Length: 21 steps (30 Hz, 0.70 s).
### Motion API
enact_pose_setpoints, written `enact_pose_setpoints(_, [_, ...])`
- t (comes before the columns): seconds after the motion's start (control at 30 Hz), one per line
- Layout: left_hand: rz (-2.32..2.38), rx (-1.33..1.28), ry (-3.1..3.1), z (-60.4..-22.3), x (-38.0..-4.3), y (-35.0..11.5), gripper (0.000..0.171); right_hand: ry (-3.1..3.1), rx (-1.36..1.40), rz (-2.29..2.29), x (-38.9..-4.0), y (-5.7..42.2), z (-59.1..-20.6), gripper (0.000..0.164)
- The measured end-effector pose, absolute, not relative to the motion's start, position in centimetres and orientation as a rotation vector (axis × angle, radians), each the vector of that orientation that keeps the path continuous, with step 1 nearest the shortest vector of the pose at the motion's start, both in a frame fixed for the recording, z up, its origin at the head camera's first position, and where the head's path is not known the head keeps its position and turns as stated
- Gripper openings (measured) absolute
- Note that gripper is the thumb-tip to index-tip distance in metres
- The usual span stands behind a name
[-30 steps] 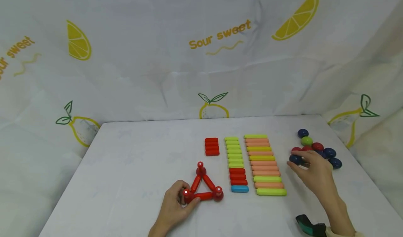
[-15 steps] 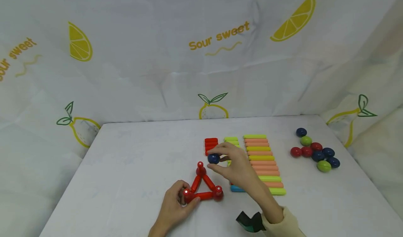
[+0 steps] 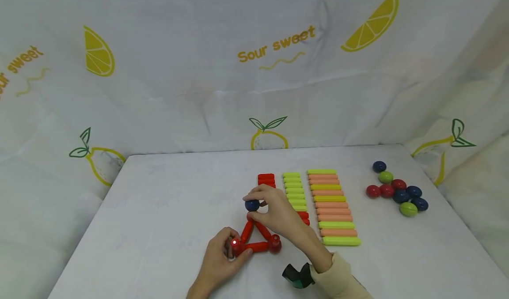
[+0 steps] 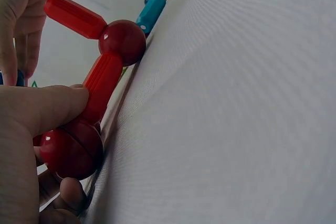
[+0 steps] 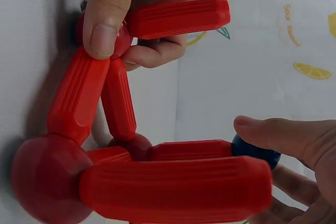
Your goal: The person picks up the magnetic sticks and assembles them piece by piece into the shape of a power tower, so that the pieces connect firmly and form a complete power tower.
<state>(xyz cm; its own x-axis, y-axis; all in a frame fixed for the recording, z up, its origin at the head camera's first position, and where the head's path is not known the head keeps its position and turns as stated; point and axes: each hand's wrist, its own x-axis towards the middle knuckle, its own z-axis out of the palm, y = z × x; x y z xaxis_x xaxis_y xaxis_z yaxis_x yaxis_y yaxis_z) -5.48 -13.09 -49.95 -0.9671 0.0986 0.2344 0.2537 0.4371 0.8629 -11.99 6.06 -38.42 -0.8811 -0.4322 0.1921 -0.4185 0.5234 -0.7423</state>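
Note:
A triangular frame of red magnetic rods (image 3: pixel 257 247) and red balls stands on the table, an upright rod at each corner. My left hand (image 3: pixel 219 255) grips the left corner, its thumb on a bottom rod (image 4: pixel 102 87) and its fingers around the red ball (image 4: pixel 72 149). Over the back corner, my right hand (image 3: pixel 278 211) pinches a dark blue ball (image 3: pixel 252 205) between thumb and fingers. In the right wrist view that blue ball (image 5: pixel 256 151) sits at the top end of the back upright rod (image 5: pixel 191 150); the rod is largely covered in the head view.
Right of the frame lie a column of short green and red rods (image 3: pixel 293 191) and a column of longer rods (image 3: pixel 333 205). Short red rods (image 3: pixel 266 177) lie behind the right hand, partly hidden. Loose blue, green and red balls (image 3: pixel 399 184) cluster at the far right.
My right hand has carried the blue ball leftward from the ball cluster to the top of the frame's back corner. The left hand keeps its grip on the left corner.

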Motion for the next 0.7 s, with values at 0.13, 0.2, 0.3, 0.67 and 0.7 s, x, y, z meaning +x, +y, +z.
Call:
enact_pose_setpoints(0.13, [-1.540,-0.296,-2.565,-49.9,-5.5,-13.0,0.033,2.752,-0.769,-1.340,-11.9,7.5,-37.9,0.038])
enact_pose_setpoints(0.2, [-1.530,-0.273,-2.591,-49.8,-5.6,-12.9,0.034,2.803,-0.744,-1.354,-12.0,8.9,-37.7,0.038])
enact_pose_setpoints(0.3, [-1.522,-0.233,-2.634,-49.6,-5.5,-12.8,0.035,2.925,-0.624,-1.328,-12.4,12.1,-37.8,0.036])
enact_pose_setpoints(0.67, [-1.497,-0.189,-2.678,-49.5,-5.5,-12.9,0.034,3.281,-0.056,-0.892,-14.4,25.7,-40.5,0.037])
enact_pose_setpoints(0.7, [-1.495,-0.199,-2.671,-49.6,-5.5,-12.9,0.034,3.284,-0.026,-0.858,-14.5,26.6,-40.9,0.038])
